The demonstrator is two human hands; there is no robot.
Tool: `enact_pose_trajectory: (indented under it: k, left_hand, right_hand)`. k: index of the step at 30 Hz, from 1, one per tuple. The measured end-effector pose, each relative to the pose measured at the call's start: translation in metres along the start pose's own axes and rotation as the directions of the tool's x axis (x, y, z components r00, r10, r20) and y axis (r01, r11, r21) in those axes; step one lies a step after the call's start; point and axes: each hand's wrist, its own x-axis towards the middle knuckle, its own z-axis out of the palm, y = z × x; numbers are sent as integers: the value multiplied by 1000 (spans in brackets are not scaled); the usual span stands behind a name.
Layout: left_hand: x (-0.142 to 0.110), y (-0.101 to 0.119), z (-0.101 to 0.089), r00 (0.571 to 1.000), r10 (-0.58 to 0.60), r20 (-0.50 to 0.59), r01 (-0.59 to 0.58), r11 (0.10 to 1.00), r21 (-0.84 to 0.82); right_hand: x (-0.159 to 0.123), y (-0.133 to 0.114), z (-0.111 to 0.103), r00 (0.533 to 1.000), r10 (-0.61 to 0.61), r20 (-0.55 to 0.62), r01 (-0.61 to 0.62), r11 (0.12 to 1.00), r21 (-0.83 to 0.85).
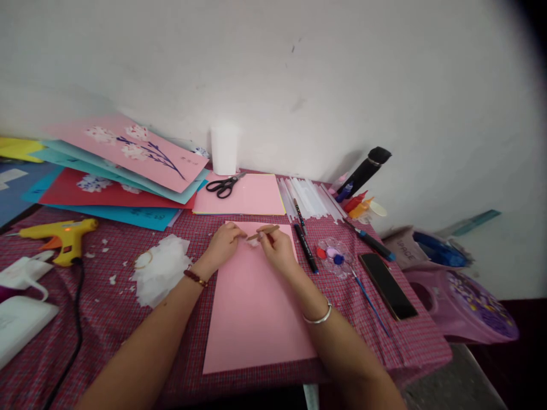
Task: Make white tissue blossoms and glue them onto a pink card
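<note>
A pink sheet of paper (256,307) lies upright in front of me on the checked tablecloth. My right hand (277,250) is closed on a thin brown wooden stick (268,230), held slantwise over the upper part of the sheet. Under the stick's lower end is a small whitish scrap (253,242), partly hidden by the fingers. My left hand (223,244) rests at the sheet's upper left, fingers bent together beside the scrap; what they pinch, if anything, is hidden. Left of that hand lies a pile of thin white paper pieces (160,270) with a tan ring on it.
Left stand a yellow glue gun (64,236) with a black cord and a stack of flower-decorated cards (149,165). Black scissors (223,185) lie on more paper behind. To the right are glue sticks (310,196), a black marker (306,249), a paint palette (335,256), a paintbrush (370,302) and a phone (388,286).
</note>
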Motion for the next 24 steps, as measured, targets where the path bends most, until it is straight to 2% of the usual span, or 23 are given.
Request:
enact_pose_trajectory:
  k: [5, 9, 12, 14, 18, 21, 24]
  left_hand:
    - [0, 1, 0, 1000, -8, -7, 8, 1000, -4]
    - [0, 2, -1, 999, -37, -14, 37, 999, -23]
    - [0, 2, -2, 1000, -19, 12, 19, 1000, -17]
    - [0, 2, -2, 1000, -7, 17, 7, 1000, -14]
    - [-1, 3, -2, 1000, -15, 3, 15, 1000, -16]
    - [-1, 4, -2, 1000, -22, -2, 22, 1000, -17]
    - [-1, 5, -2, 1000, -24, -4, 24, 999, -21]
  right_hand:
    - [-1, -6, -4, 1000, 6, -5, -6, 997, -71]
    - [0, -4, -2, 999, 40, -24, -41, 998, -40]
    - [1, 2, 1, 995, 88, -37, -87, 995, 41]
    - [2, 8, 1, 989, 132, -66, -121, 981, 152]
    - [5, 19, -6, 954, 265, -143, -185, 890, 416]
    - [6, 25, -14, 927, 346, -142, -245, 849, 468]
    - [5, 27, -14, 926, 366, -95, -283, 836, 470]
